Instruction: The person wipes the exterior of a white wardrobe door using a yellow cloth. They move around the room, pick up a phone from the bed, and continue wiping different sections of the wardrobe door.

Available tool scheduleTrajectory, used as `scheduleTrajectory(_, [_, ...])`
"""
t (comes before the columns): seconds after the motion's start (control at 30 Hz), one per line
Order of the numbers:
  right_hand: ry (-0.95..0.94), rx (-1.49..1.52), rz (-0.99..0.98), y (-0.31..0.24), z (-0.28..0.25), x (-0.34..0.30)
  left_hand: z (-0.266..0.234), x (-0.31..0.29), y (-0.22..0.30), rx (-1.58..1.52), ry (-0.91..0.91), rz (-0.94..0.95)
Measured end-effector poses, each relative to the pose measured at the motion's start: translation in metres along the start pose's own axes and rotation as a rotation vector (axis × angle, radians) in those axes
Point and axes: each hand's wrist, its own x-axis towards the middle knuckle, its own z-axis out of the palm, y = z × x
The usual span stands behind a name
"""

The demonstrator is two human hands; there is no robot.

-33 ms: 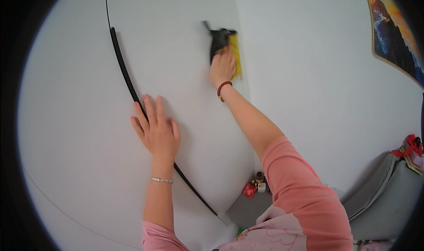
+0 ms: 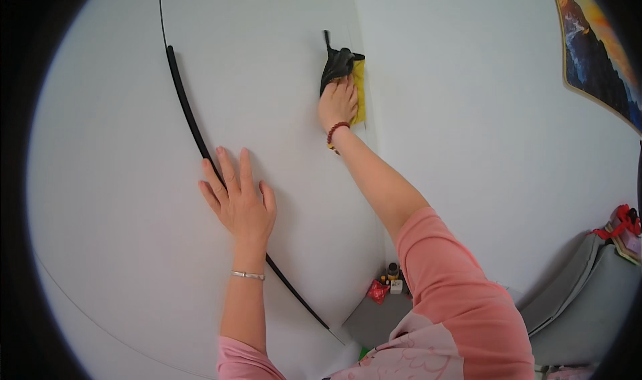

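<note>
The black-and-yellow cloth (image 2: 340, 64) is being partly hidden by the right hand (image 2: 339, 106); the mountain picture (image 2: 595, 55) is being cropped above.

The cloth (image 2: 340, 64) at twelve o'clock is coloured black and yellow, the bar handle (image 2: 186, 109) at ten plain black; at five, the pale shirt front (image 2: 428, 353) is patterned with pink outlines.

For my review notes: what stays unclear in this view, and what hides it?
All in the head view:
- Palm of the right hand: hidden by the hand's own back, so gripping or merely pressing the black-and-yellow cloth is unclear.
- Middle of the long black strip: covered by the left hand and wrist.
- Gold-edged mountain picture: cut off by the dark fisheye rim.
- Small red bundle: too small to identify.
</note>
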Motion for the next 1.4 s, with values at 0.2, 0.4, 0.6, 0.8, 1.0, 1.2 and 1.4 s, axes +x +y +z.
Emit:
scheduleTrajectory(0.2, [0.047, 0.092, -1.113, -0.103, 0.003, -0.029, 0.004, -0.002, -0.004, 0.027, 0.076, -0.034])
scheduleTrajectory(0.4, [0.233, 0.001, -1.262, -0.087, 0.01, 0.097, 0.008, 0.001, 0.011, 0.036, 0.084, -0.05])
scheduleTrajectory(0.6, [0.333, -0.843, -1.244, -0.053, -0.091, 0.236, 0.001, 0.001, 0.004, 0.033, 0.111, -0.032])
scheduleTrajectory(0.8, [-0.069, -1.272, -1.128, 0.062, -0.163, 0.204, 0.005, -0.005, 0.008, 0.039, 0.148, 0.004])
scheduleTrajectory(1.0, [-0.535, -1.197, -1.438, 0.117, -0.249, 0.138, 0.007, -0.003, -0.002, 0.079, 0.178, 0.055])
scheduleTrajectory(1.2, [0.122, -1.163, -1.014, 0.057, -0.349, 0.176, 0.015, -0.006, -0.001, 0.084, 0.183, 0.061])
scheduleTrajectory(1.4, [-0.16, -1.288, -1.132, 0.088, -0.393, 0.155, 0.017, -0.005, -0.004, 0.069, 0.196, 0.071])
